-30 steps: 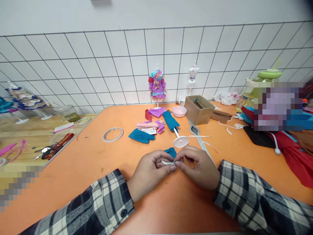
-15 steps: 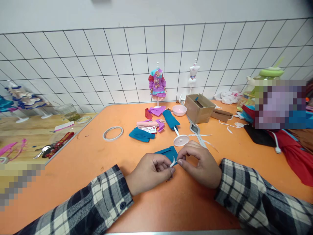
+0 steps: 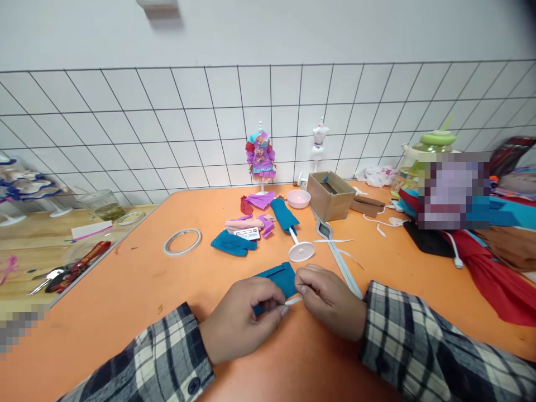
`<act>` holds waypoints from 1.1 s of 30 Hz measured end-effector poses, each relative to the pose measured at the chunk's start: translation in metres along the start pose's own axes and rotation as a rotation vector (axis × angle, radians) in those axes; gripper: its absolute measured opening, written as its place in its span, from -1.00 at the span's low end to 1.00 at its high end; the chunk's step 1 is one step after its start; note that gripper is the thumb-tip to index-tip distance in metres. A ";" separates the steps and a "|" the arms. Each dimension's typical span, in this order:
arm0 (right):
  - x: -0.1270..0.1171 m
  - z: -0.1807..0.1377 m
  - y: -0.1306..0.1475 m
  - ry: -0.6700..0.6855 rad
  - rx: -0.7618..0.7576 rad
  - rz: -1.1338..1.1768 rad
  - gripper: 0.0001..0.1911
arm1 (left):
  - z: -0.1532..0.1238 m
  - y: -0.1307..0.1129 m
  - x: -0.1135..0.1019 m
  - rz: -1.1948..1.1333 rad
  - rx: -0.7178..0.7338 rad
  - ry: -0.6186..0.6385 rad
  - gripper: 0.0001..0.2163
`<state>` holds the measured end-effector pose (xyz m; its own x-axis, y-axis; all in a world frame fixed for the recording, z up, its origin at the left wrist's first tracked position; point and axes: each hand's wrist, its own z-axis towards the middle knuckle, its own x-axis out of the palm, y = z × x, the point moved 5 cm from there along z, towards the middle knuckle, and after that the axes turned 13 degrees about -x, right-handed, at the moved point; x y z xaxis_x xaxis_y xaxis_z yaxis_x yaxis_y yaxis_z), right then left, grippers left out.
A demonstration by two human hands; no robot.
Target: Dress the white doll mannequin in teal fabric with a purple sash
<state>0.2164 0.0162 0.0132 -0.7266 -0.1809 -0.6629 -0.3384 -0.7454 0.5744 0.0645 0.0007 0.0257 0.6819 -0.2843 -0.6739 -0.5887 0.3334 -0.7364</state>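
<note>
- Left hand (image 3: pixel 245 318): thumb and forefinger pinched together on one end of a white strip (image 3: pixel 293 301).
- Right hand (image 3: pixel 330 301): fingers curled in closely on the strip's other end; the short span between my hands is held off to the near side of the blue cloth (image 3: pixel 285 276).
- Blue cloth: on the counter (image 3: pixel 138 268) just beyond my fingers, partly hidden by my left hand.
- Progress, in my judgement: partway. The strip is in my grip and not laid down on the cloth; whether any of it is fixed there, I cannot tell.
- Room: ample to the left, between my left sleeve and the tape ring (image 3: pixel 183 253). To the right it narrows at a long grey tool (image 3: pixel 343 268) near my right hand.
- Ahead: the white stand (image 3: pixel 301 252) lies tipped over, near my right hand, with folded blue trousers (image 3: pixel 233 243) to its left.
- Edges: the left one runs well apart from my hands; the near one is out of view.
- Far side: a pink bowl (image 3: pixel 298 199) and cardboard box (image 3: pixel 335 195) before the tiled wall (image 3: pixel 188 123).
</note>
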 end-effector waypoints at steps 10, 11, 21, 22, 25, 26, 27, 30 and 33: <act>0.004 -0.002 0.015 0.003 -0.130 0.034 -0.89 | -0.001 -0.001 0.005 -0.005 0.029 0.009 -0.79; 0.003 -0.002 0.015 -0.013 -0.119 0.035 -0.88 | -0.001 -0.001 0.005 0.023 0.021 0.007 -0.79; -0.013 -0.001 -0.008 -0.112 -0.021 -0.019 -0.89 | 0.003 0.001 0.001 -0.031 -0.008 0.015 -0.81; -0.013 -0.001 -0.012 -0.122 0.001 -0.021 -0.83 | 0.004 0.001 0.000 -0.067 -0.012 0.018 -0.80; -0.018 0.001 -0.017 -0.155 0.027 -0.044 -0.73 | 0.005 0.003 -0.001 -0.168 -0.057 0.039 -0.79; -0.024 0.002 -0.018 -0.180 0.004 -0.091 -0.71 | 0.005 0.005 -0.001 -0.186 -0.082 0.042 -0.78; -0.035 0.002 -0.018 -0.215 -0.033 -0.171 -0.71 | 0.006 0.006 -0.002 -0.196 -0.107 0.041 -0.77; -0.096 -0.006 -0.028 -0.433 -0.144 -0.585 -0.73 | 0.007 0.008 -0.003 -0.197 -0.160 0.026 -0.74; -0.181 -0.044 -0.064 -0.802 0.063 -1.062 -0.69 | 0.006 0.008 -0.003 -0.187 -0.160 0.026 -0.74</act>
<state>0.3959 0.0682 0.0754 -0.2356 0.9073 -0.3482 -0.9673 -0.2535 -0.0062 0.0606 0.0099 0.0227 0.7750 -0.3515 -0.5251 -0.5163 0.1268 -0.8469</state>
